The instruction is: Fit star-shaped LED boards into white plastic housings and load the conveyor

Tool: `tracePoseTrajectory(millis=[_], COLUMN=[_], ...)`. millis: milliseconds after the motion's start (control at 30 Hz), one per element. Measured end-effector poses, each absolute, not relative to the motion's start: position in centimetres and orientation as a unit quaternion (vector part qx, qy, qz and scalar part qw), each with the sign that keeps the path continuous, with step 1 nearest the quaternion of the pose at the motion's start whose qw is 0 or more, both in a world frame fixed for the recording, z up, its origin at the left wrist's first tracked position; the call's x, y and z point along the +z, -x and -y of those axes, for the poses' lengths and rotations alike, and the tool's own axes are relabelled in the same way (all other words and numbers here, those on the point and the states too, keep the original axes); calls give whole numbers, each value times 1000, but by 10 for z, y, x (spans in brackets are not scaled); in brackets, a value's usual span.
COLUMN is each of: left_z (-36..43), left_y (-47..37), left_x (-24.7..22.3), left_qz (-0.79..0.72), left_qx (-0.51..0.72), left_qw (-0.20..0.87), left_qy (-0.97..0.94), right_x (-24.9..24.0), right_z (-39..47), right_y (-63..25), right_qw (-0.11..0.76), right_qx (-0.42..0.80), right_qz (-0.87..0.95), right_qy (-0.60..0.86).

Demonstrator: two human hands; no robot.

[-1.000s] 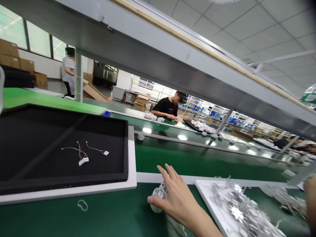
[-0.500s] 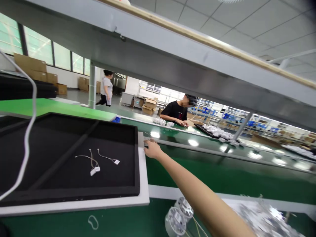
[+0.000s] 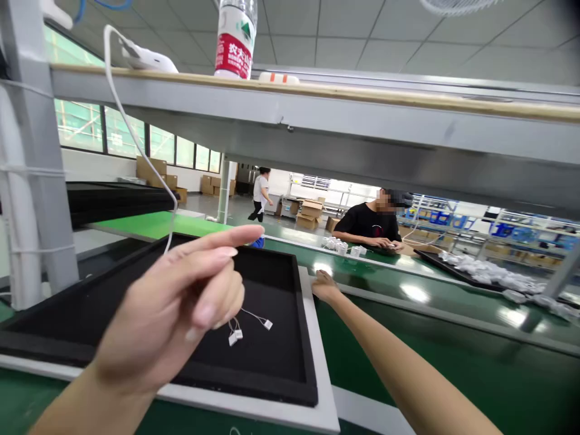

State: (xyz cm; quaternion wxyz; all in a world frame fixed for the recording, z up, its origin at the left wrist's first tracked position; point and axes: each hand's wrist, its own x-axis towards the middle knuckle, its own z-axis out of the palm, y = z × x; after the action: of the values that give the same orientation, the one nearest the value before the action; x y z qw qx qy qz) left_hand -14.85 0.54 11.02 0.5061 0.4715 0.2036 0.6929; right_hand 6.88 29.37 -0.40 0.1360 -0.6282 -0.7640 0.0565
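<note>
Black tray [image 3: 272,368] on white board at 6 o'clock. Left hand [image 3: 176,314] raised at 8 o'clock, forefinger out, others curled, empty. Right hand [image 3: 325,287] at tray's far corner, grip unclear. Tagged wires [image 3: 249,323] inside tray.

The tray [image 3: 276,266] under my fingers looks like matt black foam, edged by a smooth white board [image 3: 322,386]. Beyond, the green belt [image 3: 435,302] shines glossy under the lights. Overhead, the shelf [image 3: 362,130] is dull grey painted metal; the bottle [image 3: 234,36] clear plastic with a glossy label.
</note>
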Motion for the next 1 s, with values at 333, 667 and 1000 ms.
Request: tracePoseTrajectory(millis=[333,667,1000], left_z=[-11,-14,-28], left_y=[128,103,66], left_x=[112,92,40], left_qz=[-199,-323,-374], left_qx=[669,594,74], left_qw=[554,460,201], left_qy=[-454,-576,-902], right_x=[32,30,0], right_z=[-200,-15,43], right_y=[-121,-167,-205], right_qw=[234,194,203], right_qx=[104,164,272], right_qz=[813,906,854], right_qy=[523,339,395])
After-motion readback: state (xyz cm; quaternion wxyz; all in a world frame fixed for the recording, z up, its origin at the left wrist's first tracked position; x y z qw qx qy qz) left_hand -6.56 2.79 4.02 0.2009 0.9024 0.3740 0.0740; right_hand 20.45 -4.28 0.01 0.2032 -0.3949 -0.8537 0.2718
